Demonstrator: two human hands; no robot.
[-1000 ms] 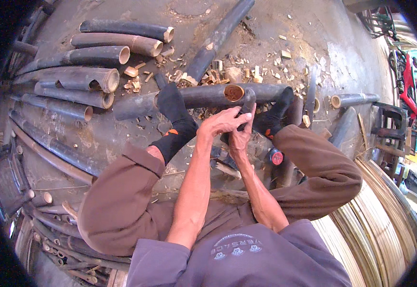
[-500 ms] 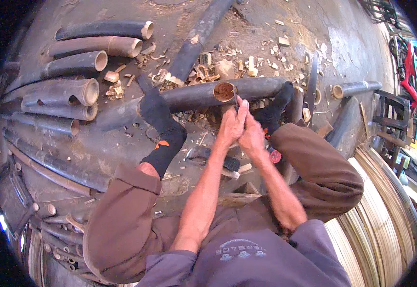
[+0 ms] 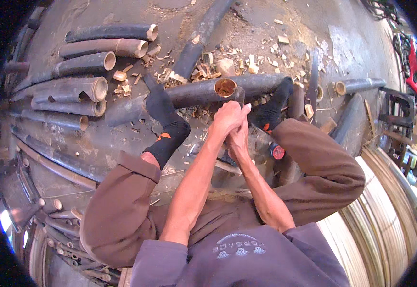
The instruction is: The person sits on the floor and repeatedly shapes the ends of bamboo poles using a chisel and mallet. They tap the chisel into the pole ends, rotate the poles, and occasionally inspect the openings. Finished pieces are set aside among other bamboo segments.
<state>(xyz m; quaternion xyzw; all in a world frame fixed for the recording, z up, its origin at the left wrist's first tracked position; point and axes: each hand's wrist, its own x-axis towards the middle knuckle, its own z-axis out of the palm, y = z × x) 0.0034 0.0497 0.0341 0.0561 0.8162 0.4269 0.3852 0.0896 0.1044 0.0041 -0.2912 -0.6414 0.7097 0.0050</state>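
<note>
Dark bamboo pole [image 3: 203,92] on concrete floor [image 3: 352,43], long axis left-right, cut end just ahead of grip. Left hand [image 3: 227,119] and right hand [image 3: 239,136] clasped together, closed round handle, tool mostly hidden. Left nearer pole. Socked feet brace pole.

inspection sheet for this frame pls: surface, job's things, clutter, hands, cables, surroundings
Surface: grey concrete floor, dusty.
Job's things: dark bamboo pole with open cut end, lying between the black-socked feet.
Clutter: pale bamboo chips behind the pole; small red-capped object by the right leg.
Hands: left hand and right hand clasped together just below the pole's cut end; what they grip is hidden.
Cables: nothing seen.
Surroundings: stacked dark bamboo tubes at left; pale split bamboo strips at right.
</note>
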